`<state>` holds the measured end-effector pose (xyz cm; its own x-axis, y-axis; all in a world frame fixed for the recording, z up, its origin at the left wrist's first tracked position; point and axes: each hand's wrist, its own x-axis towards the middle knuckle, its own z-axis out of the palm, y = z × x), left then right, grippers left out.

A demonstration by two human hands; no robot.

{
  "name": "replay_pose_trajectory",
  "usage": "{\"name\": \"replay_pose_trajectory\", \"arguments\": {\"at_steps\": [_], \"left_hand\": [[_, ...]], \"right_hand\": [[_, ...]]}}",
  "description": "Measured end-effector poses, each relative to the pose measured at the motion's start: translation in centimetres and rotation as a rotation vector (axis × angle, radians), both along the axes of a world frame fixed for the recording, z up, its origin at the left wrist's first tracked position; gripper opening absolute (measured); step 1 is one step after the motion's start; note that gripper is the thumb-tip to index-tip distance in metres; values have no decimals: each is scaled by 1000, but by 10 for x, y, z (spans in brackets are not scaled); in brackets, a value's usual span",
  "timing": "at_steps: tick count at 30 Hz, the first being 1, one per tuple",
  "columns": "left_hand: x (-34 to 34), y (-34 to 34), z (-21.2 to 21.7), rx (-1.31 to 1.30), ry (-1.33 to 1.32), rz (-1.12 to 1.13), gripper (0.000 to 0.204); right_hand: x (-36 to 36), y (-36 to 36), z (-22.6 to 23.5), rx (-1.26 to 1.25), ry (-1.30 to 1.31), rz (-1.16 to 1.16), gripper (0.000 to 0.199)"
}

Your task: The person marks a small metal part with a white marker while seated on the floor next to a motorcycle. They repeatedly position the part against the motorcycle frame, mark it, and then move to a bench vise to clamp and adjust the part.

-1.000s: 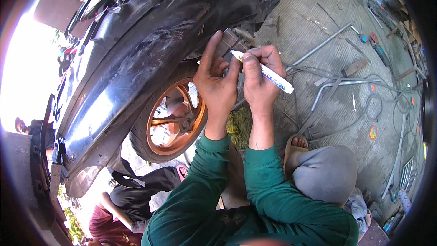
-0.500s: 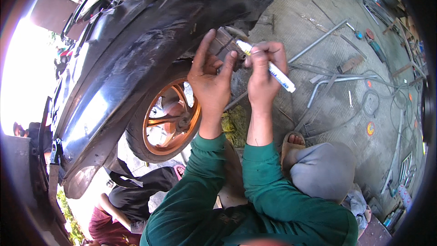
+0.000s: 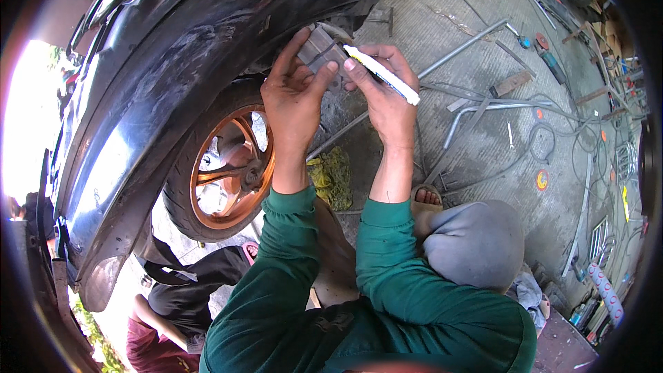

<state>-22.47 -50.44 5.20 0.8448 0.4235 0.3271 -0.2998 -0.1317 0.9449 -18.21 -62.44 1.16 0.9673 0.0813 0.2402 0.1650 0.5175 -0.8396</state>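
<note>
Left hand (image 3: pixel 293 93): raised from a green-sleeved forearm, fingers spread and pointing up, thumb and forefinger pinching a small grey flat metal plate (image 3: pixel 321 47) against the underside of the black scuffed motorcycle rear fender (image 3: pixel 179 62).

Right hand (image 3: pixel 387 93): also raised, just beside the left hand, fingers curled closed around a white cylindrical marker pen (image 3: pixel 382 74). The pen lies slantwise, its tip at the plate's right edge and its rear end sticking out past the knuckles to the right.

Grey metal plate: above and between both hands, touching the left fingertips; whether the pen tip touches it cannot be told.

Below the left hand: black tyre on an orange spoked wheel rim (image 3: pixel 231 169).

Between the two forearms, lower down: crumpled yellow-green rag (image 3: pixel 333 176) on the concrete floor (image 3: pixel 483 138).

Right of the right hand, well apart: bent grey metal tubes (image 3: pixel 476 107) and loose cables lying on the floor.

Below the right forearm: the person's grey-trousered knee (image 3: pixel 476 242) and a sandalled foot.
</note>
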Motion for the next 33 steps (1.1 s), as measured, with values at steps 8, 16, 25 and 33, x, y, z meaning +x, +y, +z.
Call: {"name": "replay_pose_trajectory", "arguments": {"at_steps": [8, 16, 25, 33], "left_hand": [[-1, 6, -2, 22, -29, -22, 57], [3, 5, -6, -53, -48, -43, 60], [0, 3, -2, -175, -14, 48, 53], [2, -11, -9, -473, 32, -51, 25]], "right_hand": [[0, 6, 1, -78, -43, -40, 24], [-2, 2, -3, -107, -111, -119, 26], [-8, -6, -3, -147, -219, 24, 33], [3, -5, -16, 347, 42, -172, 27]]}}
